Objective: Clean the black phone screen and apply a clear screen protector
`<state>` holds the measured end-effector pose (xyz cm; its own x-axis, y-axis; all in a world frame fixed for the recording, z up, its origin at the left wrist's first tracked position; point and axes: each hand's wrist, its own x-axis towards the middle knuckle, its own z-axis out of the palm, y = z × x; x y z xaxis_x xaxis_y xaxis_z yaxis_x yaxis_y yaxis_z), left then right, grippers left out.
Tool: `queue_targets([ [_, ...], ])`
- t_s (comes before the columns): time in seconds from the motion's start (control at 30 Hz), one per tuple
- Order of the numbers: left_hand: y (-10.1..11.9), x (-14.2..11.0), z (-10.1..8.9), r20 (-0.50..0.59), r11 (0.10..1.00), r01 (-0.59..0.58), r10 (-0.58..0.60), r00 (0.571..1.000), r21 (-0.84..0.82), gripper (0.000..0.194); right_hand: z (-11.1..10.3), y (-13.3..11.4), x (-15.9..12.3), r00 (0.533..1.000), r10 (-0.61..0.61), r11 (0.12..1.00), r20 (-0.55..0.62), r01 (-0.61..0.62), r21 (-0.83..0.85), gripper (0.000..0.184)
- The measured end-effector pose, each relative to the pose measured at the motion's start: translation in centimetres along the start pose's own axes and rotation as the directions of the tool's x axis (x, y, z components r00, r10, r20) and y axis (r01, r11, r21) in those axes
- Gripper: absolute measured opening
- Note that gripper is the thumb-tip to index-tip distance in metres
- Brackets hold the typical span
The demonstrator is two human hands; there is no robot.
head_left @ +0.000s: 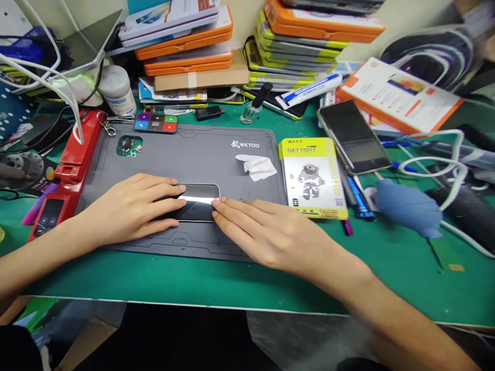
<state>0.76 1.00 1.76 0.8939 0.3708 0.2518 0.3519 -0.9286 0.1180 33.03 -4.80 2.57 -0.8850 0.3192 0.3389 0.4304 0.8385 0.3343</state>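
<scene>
A dark smartphone [199,206] lies screen up and sideways on the grey work mat [209,149], with a bright band of reflected light across its glass. My left hand [135,208] covers its left part, fingers along the far side and over the screen, thumb by the near edge. At the opposite end, my right hand [259,226] has its fingers close together, the tips on the phone's right edge. What lies under my palms is hidden. A crumpled white wipe [261,168] rests on the mat, beyond my right hand.
Right of the mat are a yellow battery pack [311,178], another phone [353,136] and a blue air blower [406,203]. A red clamp-like device [71,172] stands left. Behind sit a nail-polish-type bottle [252,108], a jar [116,90] and stacked orange boxes [189,44].
</scene>
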Motion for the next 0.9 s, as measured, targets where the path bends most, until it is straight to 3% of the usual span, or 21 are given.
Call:
queue_targets([
  [0.23,0.3,0.3,-0.4,0.035,1.0,-0.007,0.006,0.999,0.029,0.033,0.0,0.0,-0.3,1.0,0.023,0.998,-0.001,-0.023,0.064,0.029],
  [0.37,0.3,0.2,-0.5,0.04,0.999,-0.007,0.006,0.999,0.034,0.034,0.5,0.2,-0.3,0.983,0.18,0.958,-0.034,-0.168,0.233,0.025],
  [0.5,0.2,0.0,-0.3,0.018,1.0,-0.012,0.012,1.0,0.026,0.033,1.6,0.7,-0.2,0.925,0.379,0.855,0.015,-0.356,0.379,0.034],
  [0.6,0.2,-0.1,-0.1,0.01,1.0,-0.005,0.005,1.0,0.03,0.033,2.1,1.1,-0.3,0.896,0.443,0.818,0.026,-0.416,0.396,0.036],
  [0.67,0.2,-0.1,0.0,0.008,0.999,-0.003,0.003,1.0,0.048,0.033,1.9,1.5,-0.5,0.871,0.491,0.814,-0.029,-0.447,0.37,0.033],
  [0.83,0.4,-0.3,0.2,0.01,0.999,-0.006,0.006,1.0,0.053,0.033,1.3,3.0,-1.6,0.724,0.681,0.727,-0.113,-0.649,0.225,0.021],
  [0.9,0.4,-0.3,0.3,0.004,0.998,-0.007,0.007,1.0,0.054,0.032,2.1,3.6,-2.3,0.733,0.675,0.737,-0.079,-0.665,0.124,0.018],
])
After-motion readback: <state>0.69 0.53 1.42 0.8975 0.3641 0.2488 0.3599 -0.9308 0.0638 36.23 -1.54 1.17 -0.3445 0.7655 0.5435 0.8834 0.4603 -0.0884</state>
